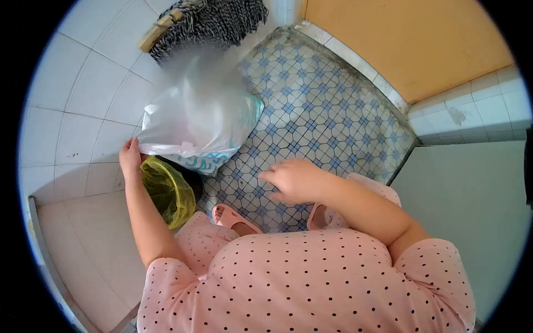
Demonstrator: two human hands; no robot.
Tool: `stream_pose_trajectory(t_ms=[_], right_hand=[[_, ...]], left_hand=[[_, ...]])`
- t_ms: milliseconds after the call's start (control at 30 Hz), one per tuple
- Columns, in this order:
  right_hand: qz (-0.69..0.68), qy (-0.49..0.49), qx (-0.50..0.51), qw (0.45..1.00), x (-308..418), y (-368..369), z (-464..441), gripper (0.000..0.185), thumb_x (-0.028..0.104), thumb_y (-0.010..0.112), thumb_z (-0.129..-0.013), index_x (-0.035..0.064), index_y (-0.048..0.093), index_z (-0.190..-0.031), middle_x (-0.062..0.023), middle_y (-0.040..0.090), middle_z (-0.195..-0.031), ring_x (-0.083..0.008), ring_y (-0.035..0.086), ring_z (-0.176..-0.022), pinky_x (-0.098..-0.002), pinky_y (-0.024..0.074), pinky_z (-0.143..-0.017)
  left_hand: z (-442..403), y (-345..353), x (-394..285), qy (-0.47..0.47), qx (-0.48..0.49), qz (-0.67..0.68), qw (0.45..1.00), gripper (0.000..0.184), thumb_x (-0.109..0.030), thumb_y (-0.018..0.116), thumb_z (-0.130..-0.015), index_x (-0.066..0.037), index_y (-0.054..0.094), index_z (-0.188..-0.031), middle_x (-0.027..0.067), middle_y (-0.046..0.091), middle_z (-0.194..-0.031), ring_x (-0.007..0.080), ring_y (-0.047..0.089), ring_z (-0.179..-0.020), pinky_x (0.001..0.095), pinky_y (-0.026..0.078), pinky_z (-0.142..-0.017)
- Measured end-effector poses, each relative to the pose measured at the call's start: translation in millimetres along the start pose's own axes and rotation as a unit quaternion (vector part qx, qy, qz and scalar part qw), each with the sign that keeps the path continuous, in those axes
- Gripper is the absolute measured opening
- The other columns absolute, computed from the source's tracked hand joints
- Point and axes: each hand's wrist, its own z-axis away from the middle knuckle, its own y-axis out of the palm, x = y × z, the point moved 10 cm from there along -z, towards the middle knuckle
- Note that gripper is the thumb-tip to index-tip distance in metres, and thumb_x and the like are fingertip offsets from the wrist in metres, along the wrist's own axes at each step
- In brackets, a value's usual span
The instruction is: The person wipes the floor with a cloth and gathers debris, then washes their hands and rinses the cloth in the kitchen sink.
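My left hand [131, 157] pinches the near left corner of a white plastic bag [208, 119] with turquoise print. The bag bulges on the floor by the tiled wall, and a smoky blur covers its upper part. Just below my left hand is a dark bin lined with a yellow bag [168, 191]; its mouth faces up. To the right of the white bag, my right hand [294, 180] hovers over the floor with its fingers apart, holding nothing.
A grey mop head [216, 25] leans at the back left wall. Blue and white patterned tiles [311, 111] cover the floor. An orange-tan door panel [411, 41] is at the back right, a pale panel [461, 216] at the right. Pink sandals [226, 215] are below.
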Motion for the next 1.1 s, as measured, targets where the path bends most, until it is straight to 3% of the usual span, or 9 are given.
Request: stream_pose_trajectory(t_ms=[67, 167, 300, 500, 567, 633, 833, 900, 1100], right_hand=[[-0.024, 0.005, 0.052, 0.998, 1.1, 6.1, -1.7, 0.05, 0.033, 0.069, -0.081, 0.0091, 0.055, -0.123, -0.0141, 0.063, -0.104, -0.0326, 0.061, -0.101, -0.0426, 0.0503, -0.081], [-0.076, 0.013, 0.054, 0.996, -10.5, 3.3, -8.2, 0.052, 0.031, 0.068, -0.082, 0.0097, 0.053, -0.127, -0.0144, 0.061, -0.112, -0.0333, 0.059, -0.104, -0.041, 0.0497, -0.084], [-0.08, 0.059, -0.023, 0.995, -27.7, -12.5, -24.4, 0.052, 0.029, 0.067, -0.084, 0.0094, 0.05, -0.129, -0.0147, 0.057, -0.122, -0.0334, 0.056, -0.11, -0.0415, 0.0477, -0.09], [-0.095, 0.065, -0.055, 0.992, -9.9, -20.3, -66.3, 0.05, 0.022, 0.067, -0.082, 0.0068, 0.051, -0.127, -0.0178, 0.054, -0.127, -0.0357, 0.053, -0.114, -0.0428, 0.0458, -0.093], [-0.12, 0.121, -0.107, 0.979, -20.4, -2.8, -66.0, 0.048, 0.02, 0.066, -0.082, 0.0069, 0.051, -0.126, -0.018, 0.052, -0.129, -0.0372, 0.052, -0.115, -0.0421, 0.0452, -0.094], [-0.142, 0.135, -0.111, 0.974, 0.9, -13.8, -55.3, 0.048, 0.018, 0.065, -0.082, 0.0066, 0.051, -0.126, -0.0183, 0.051, -0.13, -0.0384, 0.052, -0.115, -0.0412, 0.0444, -0.096], [-0.155, 0.16, -0.07, 0.972, 113.3, -123.7, -21.6, 0.046, 0.015, 0.063, -0.084, 0.0043, 0.05, -0.127, -0.0195, 0.05, -0.132, -0.0378, 0.051, -0.118, -0.0399, 0.0429, -0.099], [-0.134, 0.13, -0.106, 0.977, 142.8, -165.3, -10.8, 0.045, 0.012, 0.062, -0.084, 0.0034, 0.05, -0.127, -0.0194, 0.049, -0.132, -0.0356, 0.052, -0.118, -0.0399, 0.0437, -0.098], [-0.152, -0.03, -0.117, 0.981, 297.9, -311.2, -23.9, 0.045, 0.004, 0.062, -0.084, 0.003, 0.05, -0.128, -0.0163, 0.049, -0.132, -0.0268, 0.056, -0.112, -0.0348, 0.0466, -0.091]], left_hand=[[5.5, -4.9, -41.3, 0.096, -0.046, -0.309, 0.945, 0.044, -0.032, 0.057, -0.093, -0.006, 0.055, -0.129, 0.0147, 0.066, -0.096, 0.0264, 0.066, -0.085, 0.0369, 0.054, -0.076], [51.4, 19.0, -106.2, 0.243, -0.112, -0.376, 0.887, 0.039, -0.024, 0.06, -0.09, -0.006, 0.057, -0.124, 0.019, 0.06, -0.113, 0.0359, 0.06, -0.103, 0.0416, 0.048, -0.089], [67.7, 65.2, -117.3, 0.278, -0.013, -0.295, 0.914, 0.032, -0.015, 0.062, -0.09, -0.007, 0.061, -0.121, 0.0166, 0.052, -0.13, 0.0311, 0.055, -0.116, 0.0391, 0.049, -0.094], [88.6, 37.6, -130.4, 0.458, -0.117, 0.025, 0.881, 0.046, -0.006, 0.057, -0.09, -0.004, 0.046, -0.134, 0.0194, 0.046, -0.137, 0.0303, 0.056, -0.117, 0.0391, 0.051, -0.094], [48.1, 98.0, -69.8, 0.092, 0.162, -0.165, 0.968, 0.048, -0.015, 0.062, -0.086, -0.004, 0.051, -0.131, 0.0242, 0.047, -0.137, 0.0415, 0.05, -0.121, 0.0438, 0.041, -0.102], [75.4, 58.5, -131.0, 0.218, 0.073, -0.12, 0.966, 0.051, -0.019, 0.064, -0.085, -0.007, 0.05, -0.133, 0.0239, 0.044, -0.14, 0.0416, 0.051, -0.119, 0.0432, 0.044, -0.1], [157.3, -9.6, -156.8, -0.001, 0.135, 0.103, 0.985, 0.043, -0.012, 0.063, -0.085, -0.007, 0.053, -0.126, 0.0203, 0.052, -0.132, 0.0373, 0.059, -0.108, 0.0418, 0.048, -0.091], [190.0, -40.3, -195.8, 0.099, 0.114, 0.152, 0.977, 0.04, -0.008, 0.062, -0.085, -0.006, 0.054, -0.124, 0.0183, 0.055, -0.125, 0.0318, 0.063, -0.097, 0.0388, 0.051, -0.082], [246.4, -240.5, -301.8, 0.076, 0.106, 0.187, 0.974, 0.039, -0.01, 0.061, -0.088, -0.006, 0.054, -0.126, 0.0131, 0.056, -0.124, 0.0227, 0.063, -0.096, 0.0327, 0.052, -0.082]])
